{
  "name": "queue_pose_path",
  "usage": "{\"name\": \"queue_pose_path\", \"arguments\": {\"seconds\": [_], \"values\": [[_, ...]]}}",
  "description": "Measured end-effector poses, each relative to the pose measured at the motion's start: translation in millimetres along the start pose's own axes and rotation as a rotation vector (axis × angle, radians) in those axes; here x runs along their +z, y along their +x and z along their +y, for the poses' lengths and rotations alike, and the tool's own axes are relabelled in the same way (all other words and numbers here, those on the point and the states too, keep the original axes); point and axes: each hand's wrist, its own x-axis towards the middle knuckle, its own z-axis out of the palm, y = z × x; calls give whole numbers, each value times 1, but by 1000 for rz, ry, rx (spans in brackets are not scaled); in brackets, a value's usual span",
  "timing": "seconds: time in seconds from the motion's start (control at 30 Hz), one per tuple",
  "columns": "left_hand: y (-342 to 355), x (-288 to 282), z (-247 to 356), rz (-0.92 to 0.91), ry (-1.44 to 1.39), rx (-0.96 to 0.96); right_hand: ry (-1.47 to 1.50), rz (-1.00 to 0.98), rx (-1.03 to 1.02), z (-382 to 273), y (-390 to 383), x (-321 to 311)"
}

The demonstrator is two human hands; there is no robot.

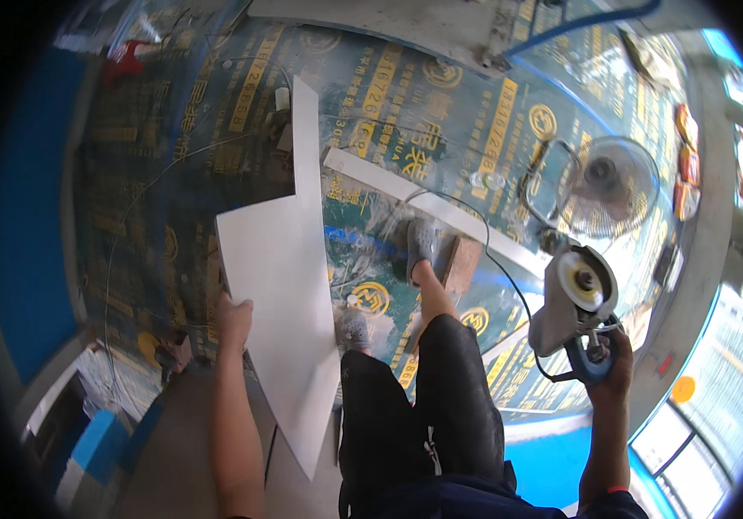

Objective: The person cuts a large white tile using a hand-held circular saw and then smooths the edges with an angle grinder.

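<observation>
My left hand (234, 322) grips the left edge of a large white notched board (278, 303), which has a long narrow arm reaching away from me. In my right hand (611, 362) is a corded cutting power tool (575, 307), its round disc and guard turned upward, held out to my right. The tool's black cord loops over a long white strip (453, 208) lying on the covered floor. My feet stand between the board and the tool, one beside a small wooden block (460, 264).
A metal floor fan (598, 186) lies at the right, near a small bottle (486, 181) and colourful packets (685, 164) along the ledge (652, 381) by the windows. Printed green protective sheeting (172, 147) covers the floor. Thin cables run across it at left; a blue hose (562, 30) crosses the far side.
</observation>
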Motion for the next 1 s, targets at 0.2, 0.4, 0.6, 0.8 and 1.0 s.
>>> {"name": "queue_pose_path", "arguments": {"seconds": [0.2, 0.4, 0.6, 0.8, 1.0], "values": [[-50, 14, -154, -68, 115, 277, 107, 495, -74, 63, -132, -120], [-93, 7, -177, 1, 133, 220, -99, 1007, 28, 163, -226, -311], [-84, 2, -176, 51, 260, 168, -353, 1243, 323, 213, -301, -412], [-61, -9, -186, 27, 66, 249, 41, 1031, 320, 275, -292, -511], [-51, -30, -178, -66, 65, 423, 393, 901, 293, 374, -132, -532]]}}
